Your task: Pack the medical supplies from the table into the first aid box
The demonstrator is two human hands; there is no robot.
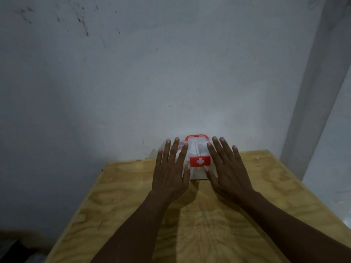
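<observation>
A small clear first aid box (197, 172) with a red handle and a red latch bearing a white cross stands at the far edge of the wooden table (190, 215), against the wall. Its lid is down, and pale items show faintly through the plastic. My left hand (171, 171) is spread flat with fingers apart, in front of the box's left side. My right hand (227, 169) is spread the same way in front of its right side. Neither hand holds anything. Whether the palms touch the box I cannot tell.
A grey-white wall (133, 82) rises right behind the table, with a pale pillar (311, 111) at the right. The table's left edge (79, 205) drops off to a dark floor. No loose supplies show on the wood.
</observation>
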